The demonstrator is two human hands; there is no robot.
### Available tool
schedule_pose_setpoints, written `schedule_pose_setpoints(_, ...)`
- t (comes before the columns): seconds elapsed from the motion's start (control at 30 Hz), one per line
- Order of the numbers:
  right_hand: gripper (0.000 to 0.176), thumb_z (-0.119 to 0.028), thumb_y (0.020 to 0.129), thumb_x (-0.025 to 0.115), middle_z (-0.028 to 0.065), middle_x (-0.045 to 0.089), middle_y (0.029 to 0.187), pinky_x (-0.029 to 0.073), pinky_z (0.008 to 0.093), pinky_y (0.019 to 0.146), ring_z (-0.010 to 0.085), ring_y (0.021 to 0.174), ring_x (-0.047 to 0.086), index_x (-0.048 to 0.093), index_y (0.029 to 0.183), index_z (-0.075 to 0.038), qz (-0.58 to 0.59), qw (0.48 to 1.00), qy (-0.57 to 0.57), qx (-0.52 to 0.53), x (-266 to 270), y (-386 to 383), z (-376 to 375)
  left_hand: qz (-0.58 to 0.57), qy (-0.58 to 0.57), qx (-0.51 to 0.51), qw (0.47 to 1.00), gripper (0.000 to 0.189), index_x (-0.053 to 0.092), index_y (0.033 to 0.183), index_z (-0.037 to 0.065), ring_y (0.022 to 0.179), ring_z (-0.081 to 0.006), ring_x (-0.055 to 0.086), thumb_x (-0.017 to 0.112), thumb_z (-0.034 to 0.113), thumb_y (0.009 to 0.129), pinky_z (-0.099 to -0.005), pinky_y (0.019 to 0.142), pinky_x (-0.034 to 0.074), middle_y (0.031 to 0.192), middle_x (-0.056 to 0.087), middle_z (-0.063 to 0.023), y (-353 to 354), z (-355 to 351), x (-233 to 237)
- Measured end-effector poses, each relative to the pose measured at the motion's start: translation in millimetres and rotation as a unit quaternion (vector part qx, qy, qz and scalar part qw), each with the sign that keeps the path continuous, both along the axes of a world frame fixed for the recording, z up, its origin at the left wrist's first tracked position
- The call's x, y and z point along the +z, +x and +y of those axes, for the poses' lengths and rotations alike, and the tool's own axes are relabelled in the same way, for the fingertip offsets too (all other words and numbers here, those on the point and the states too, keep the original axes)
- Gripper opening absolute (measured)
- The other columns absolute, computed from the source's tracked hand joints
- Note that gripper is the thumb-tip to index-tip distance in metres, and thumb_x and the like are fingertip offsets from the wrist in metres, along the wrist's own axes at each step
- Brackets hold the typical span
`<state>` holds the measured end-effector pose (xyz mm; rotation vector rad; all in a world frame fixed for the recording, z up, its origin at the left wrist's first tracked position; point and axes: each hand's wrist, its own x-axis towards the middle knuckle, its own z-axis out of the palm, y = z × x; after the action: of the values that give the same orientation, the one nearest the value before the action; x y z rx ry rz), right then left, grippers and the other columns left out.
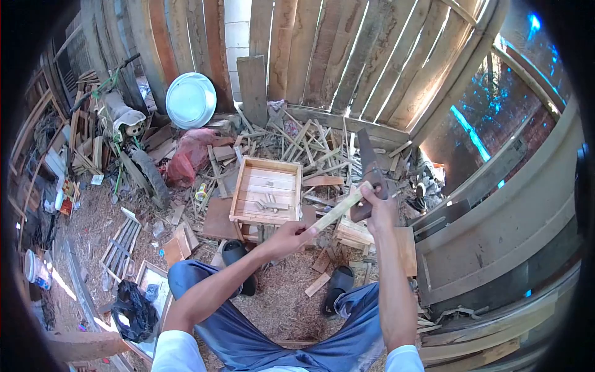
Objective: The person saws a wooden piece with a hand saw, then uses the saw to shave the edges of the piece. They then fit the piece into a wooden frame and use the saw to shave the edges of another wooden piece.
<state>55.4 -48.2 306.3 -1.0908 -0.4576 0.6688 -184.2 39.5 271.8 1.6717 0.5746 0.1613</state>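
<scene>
A short, pale wooden strip slants between my two hands. My left hand is closed on its lower end. My right hand is closed round the handle of a handsaw, and its thumb and fingers also touch the strip's upper end. The saw's dark blade points up and away from me. Just left of the strip, a shallow wooden box with small wood pieces inside rests on a low support.
Wood offcuts are heaped against the plank wall. A light blue basin leans there, near a red plastic bag. A black bag is at lower left, and a large grey panel at right.
</scene>
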Motion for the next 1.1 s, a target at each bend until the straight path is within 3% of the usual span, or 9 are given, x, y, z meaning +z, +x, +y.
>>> schedule_pose_setpoints(0.07, 0.025, -0.001, 0.081, 0.073, 0.0069, 0.065, 0.096, 0.051, 0.0283, 0.073, 0.0147, 0.079, 0.061, 0.053, 0.096, -0.008, 0.01, 0.999, -0.018, 0.037, -8.3, -7.2, 6.6, -0.06, -0.127, 0.044, 0.989, 0.037, 0.064, 0.099, 0.002, 0.066, -0.0065, 0.05, 0.052, 0.036, 0.099, -0.0241, 0.06, 0.042, 0.074, 0.054, 0.0028, 4.5, -8.5, 6.1)
schedule_pose_setpoints(0.2, 0.026, -0.003, 0.081, 0.074, 0.0093, 0.066, 0.098, 0.051, 0.0284, 0.075, 0.0154, 0.083, 0.063, 0.051, 0.091, -0.01, 0.067, 0.993, -0.006, 0.093, 13.5, -21.9, 3.1, -0.038, -0.069, 0.097, 0.992, 0.037, 0.065, 0.094, 0.003, 0.06, -0.0057, 0.048, 0.052, 0.037, 0.1, -0.023, 0.056, 0.041, 0.07, 0.051, 0.0035, -3.2, 1.3, 21.6)
schedule_pose_setpoints(0.23, 0.025, -0.001, 0.08, 0.074, 0.007, 0.065, 0.097, 0.052, 0.0278, 0.071, 0.0139, 0.078, 0.061, 0.057, 0.098, -0.006, 0.074, 0.992, 0.008, 0.098, 17.9, -24.9, 1.5, -0.052, -0.079, 0.09, 0.991, 0.037, 0.063, 0.089, 0.004, 0.055, -0.0053, 0.047, 0.052, 0.038, 0.099, -0.0229, 0.05, 0.04, 0.066, 0.05, 0.0039, -6.0, 5.3, 19.6)
schedule_pose_setpoints(0.3, 0.026, -0.001, 0.079, 0.075, 0.0086, 0.065, 0.099, 0.053, 0.0293, 0.074, 0.0157, 0.082, 0.063, 0.056, 0.095, -0.008, 0.073, 0.992, 0.024, 0.102, 22.8, -27.1, -0.5, -0.074, -0.091, 0.085, 0.989, 0.039, 0.061, 0.082, 0.005, 0.049, -0.0046, 0.047, 0.053, 0.039, 0.099, -0.0223, 0.042, 0.037, 0.061, 0.051, 0.0035, -6.8, 8.6, 18.6)
schedule_pose_setpoints(0.37, 0.03, 0.0, 0.077, 0.076, 0.0126, 0.065, 0.104, 0.054, 0.0337, 0.084, 0.0205, 0.094, 0.065, 0.051, 0.09, -0.011, 0.074, 0.99, 0.044, 0.114, 28.7, -28.2, -5.2, -0.071, -0.124, 0.069, 0.987, 0.039, 0.063, 0.085, 0.004, 0.051, -0.005, 0.046, 0.053, 0.039, 0.099, -0.0222, 0.045, 0.037, 0.062, 0.051, 0.0025, -8.0, 11.1, 19.3)
schedule_pose_setpoints(0.77, 0.03, -0.005, 0.079, 0.076, 0.0112, 0.065, 0.109, 0.052, 0.0348, 0.086, 0.0183, 0.094, 0.063, 0.054, 0.098, -0.013, 0.049, 0.985, 0.085, 0.141, 32.2, -20.2, -16.2, -0.055, -0.208, 0.025, 0.976, 0.041, 0.065, 0.087, 0.006, 0.053, -0.0053, 0.05, 0.054, 0.044, 0.098, -0.0218, 0.046, 0.036, 0.067, 0.058, 0.001, -6.1, 8.9, 39.2)
schedule_pose_setpoints(0.83, 0.031, -0.005, 0.08, 0.076, 0.0104, 0.064, 0.11, 0.051, 0.0348, 0.088, 0.0187, 0.096, 0.062, 0.052, 0.097, -0.014, 0.048, 0.984, 0.089, 0.146, 38.2, -22.1, -18.1, -0.06, -0.229, 0.03, 0.971, 0.039, 0.063, 0.088, 0.004, 0.054, -0.0069, 0.052, 0.052, 0.04, 0.099, -0.0217, 0.049, 0.041, 0.068, 0.058, -0.001, -5.4, 5.4, 50.5)
schedule_pose_setpoints(1.07, 0.03, -0.008, 0.081, 0.076, 0.009, 0.063, 0.112, 0.051, 0.0327, 0.086, 0.0183, 0.097, 0.062, 0.052, 0.099, -0.014, 0.042, 0.987, 0.093, 0.127, 37.7, -20.1, -14.5, -0.103, -0.194, -0.001, 0.976, 0.039, 0.063, 0.088, 0.004, 0.058, -0.0076, 0.055, 0.057, 0.042, 0.096, -0.0235, 0.051, 0.043, 0.069, 0.059, -0.0009, -5.9, 12.2, 52.4)
schedule_pose_setpoints(1.1, 0.029, -0.007, 0.082, 0.075, 0.0099, 0.064, 0.109, 0.051, 0.0311, 0.08, 0.0162, 0.088, 0.061, 0.051, 0.096, -0.013, 0.046, 0.989, 0.093, 0.105, 40.9, -22.8, -11.9, -0.101, -0.2, 0.001, 0.975, 0.038, 0.064, 0.09, 0.004, 0.058, -0.0079, 0.056, 0.059, 0.041, 0.096, -0.024, 0.052, 0.045, 0.071, 0.06, -0.001, -4.2, 14.7, 51.2)
